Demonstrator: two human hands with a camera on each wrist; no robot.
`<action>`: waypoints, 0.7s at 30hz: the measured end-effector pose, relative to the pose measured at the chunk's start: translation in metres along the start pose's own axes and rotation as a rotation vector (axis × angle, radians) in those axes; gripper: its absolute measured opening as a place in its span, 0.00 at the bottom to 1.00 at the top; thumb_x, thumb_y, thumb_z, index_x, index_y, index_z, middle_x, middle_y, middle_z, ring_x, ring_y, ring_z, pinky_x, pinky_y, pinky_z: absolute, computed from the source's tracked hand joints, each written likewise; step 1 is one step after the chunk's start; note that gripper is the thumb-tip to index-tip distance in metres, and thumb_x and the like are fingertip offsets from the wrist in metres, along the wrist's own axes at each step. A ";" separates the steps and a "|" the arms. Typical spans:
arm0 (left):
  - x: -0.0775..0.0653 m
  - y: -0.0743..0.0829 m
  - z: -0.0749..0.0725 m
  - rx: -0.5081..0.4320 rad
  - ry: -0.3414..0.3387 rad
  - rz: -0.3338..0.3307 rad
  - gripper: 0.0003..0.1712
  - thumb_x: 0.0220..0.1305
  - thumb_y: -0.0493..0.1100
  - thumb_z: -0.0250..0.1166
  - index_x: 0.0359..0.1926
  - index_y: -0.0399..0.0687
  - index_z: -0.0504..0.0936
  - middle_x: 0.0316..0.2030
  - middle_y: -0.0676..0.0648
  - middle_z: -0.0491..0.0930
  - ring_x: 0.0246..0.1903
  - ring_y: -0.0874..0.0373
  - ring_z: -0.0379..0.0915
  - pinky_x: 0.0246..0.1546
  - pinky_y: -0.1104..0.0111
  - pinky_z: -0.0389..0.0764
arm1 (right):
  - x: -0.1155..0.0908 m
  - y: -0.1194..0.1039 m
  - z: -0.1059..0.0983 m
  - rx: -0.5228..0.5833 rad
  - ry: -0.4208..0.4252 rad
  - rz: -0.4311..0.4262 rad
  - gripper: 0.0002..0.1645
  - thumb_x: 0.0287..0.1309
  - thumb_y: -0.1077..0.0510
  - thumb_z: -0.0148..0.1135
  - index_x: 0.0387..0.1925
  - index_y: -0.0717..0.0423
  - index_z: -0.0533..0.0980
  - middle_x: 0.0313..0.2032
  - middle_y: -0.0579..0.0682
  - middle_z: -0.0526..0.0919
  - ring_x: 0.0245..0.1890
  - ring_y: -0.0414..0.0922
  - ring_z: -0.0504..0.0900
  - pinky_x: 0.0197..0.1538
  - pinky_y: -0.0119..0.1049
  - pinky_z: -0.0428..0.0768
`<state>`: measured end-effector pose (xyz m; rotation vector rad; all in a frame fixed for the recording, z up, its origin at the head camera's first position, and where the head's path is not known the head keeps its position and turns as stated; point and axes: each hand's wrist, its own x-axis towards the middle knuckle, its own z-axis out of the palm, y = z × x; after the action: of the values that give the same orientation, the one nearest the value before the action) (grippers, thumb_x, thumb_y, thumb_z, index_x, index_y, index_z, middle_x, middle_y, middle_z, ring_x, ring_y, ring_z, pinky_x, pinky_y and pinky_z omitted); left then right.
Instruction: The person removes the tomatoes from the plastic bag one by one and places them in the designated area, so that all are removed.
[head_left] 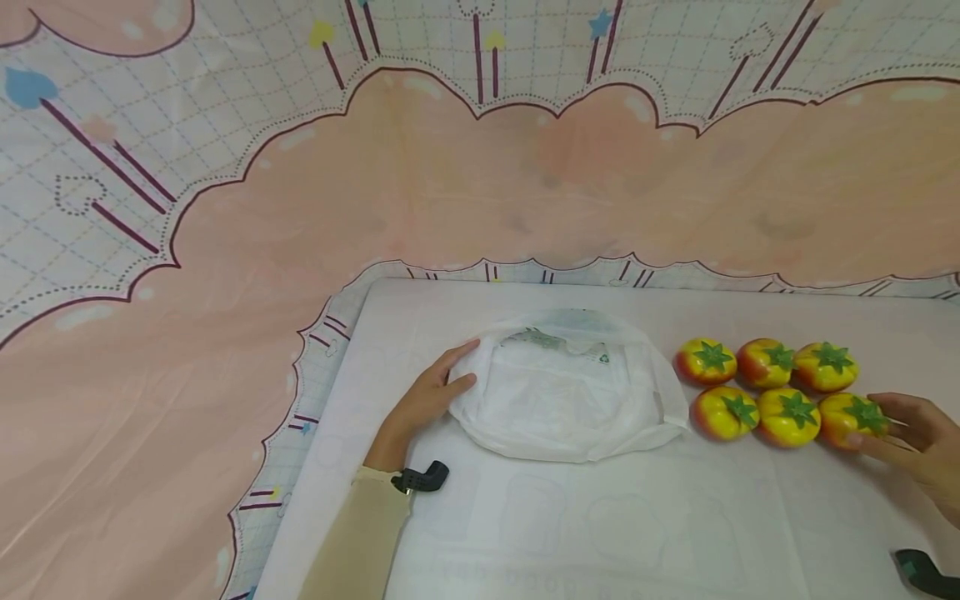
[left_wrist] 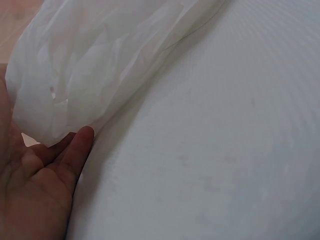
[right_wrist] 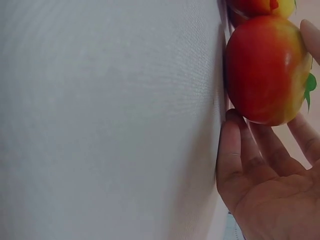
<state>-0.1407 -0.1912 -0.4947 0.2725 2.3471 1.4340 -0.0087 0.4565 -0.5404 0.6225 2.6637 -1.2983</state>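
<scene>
A white plastic bag [head_left: 562,400] with green print lies spread on the white table. My left hand [head_left: 427,396] rests at the bag's left edge with thumb and fingers extended; the left wrist view shows its fingertips [left_wrist: 86,134] against the bag's rim. Right of the bag, several red-and-yellow toy tomatoes [head_left: 787,417] with green star-shaped leaves sit in two rows. My right hand [head_left: 918,442] holds the tomato at the near right end [right_wrist: 267,70], its thumb on one side and fingers on the other. That tomato sits beside its neighbour in the row.
The white tabletop [head_left: 600,525] extends in front of the bag and tomatoes. Behind and to the left hangs a peach-coloured patterned cloth [head_left: 525,192]. A dark strap device [head_left: 423,477] is on the left wrist, and another dark device [head_left: 926,573] shows at the lower right.
</scene>
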 end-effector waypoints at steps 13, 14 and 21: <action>-0.002 0.001 0.001 -0.013 0.001 -0.011 0.33 0.74 0.53 0.61 0.76 0.75 0.63 0.79 0.55 0.55 0.80 0.51 0.45 0.80 0.47 0.49 | -0.003 -0.001 0.002 -0.020 0.030 -0.025 0.52 0.66 0.40 0.64 0.80 0.29 0.44 0.83 0.55 0.40 0.73 0.61 0.50 0.75 0.69 0.53; -0.002 0.001 0.001 -0.012 0.001 -0.012 0.33 0.74 0.53 0.61 0.76 0.75 0.63 0.79 0.55 0.55 0.81 0.51 0.45 0.80 0.47 0.49 | -0.002 -0.001 0.001 -0.014 0.025 -0.028 0.52 0.67 0.40 0.64 0.80 0.29 0.44 0.83 0.55 0.40 0.74 0.62 0.49 0.75 0.69 0.52; -0.001 0.001 0.001 -0.007 0.001 -0.004 0.33 0.74 0.53 0.61 0.76 0.74 0.63 0.79 0.54 0.55 0.81 0.51 0.45 0.80 0.47 0.49 | -0.002 -0.001 0.001 -0.017 0.016 -0.042 0.51 0.68 0.41 0.63 0.80 0.29 0.44 0.83 0.55 0.39 0.73 0.60 0.48 0.76 0.68 0.53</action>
<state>-0.1393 -0.1904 -0.4934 0.2646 2.3416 1.4401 -0.0074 0.4542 -0.5399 0.5812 2.7115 -1.2855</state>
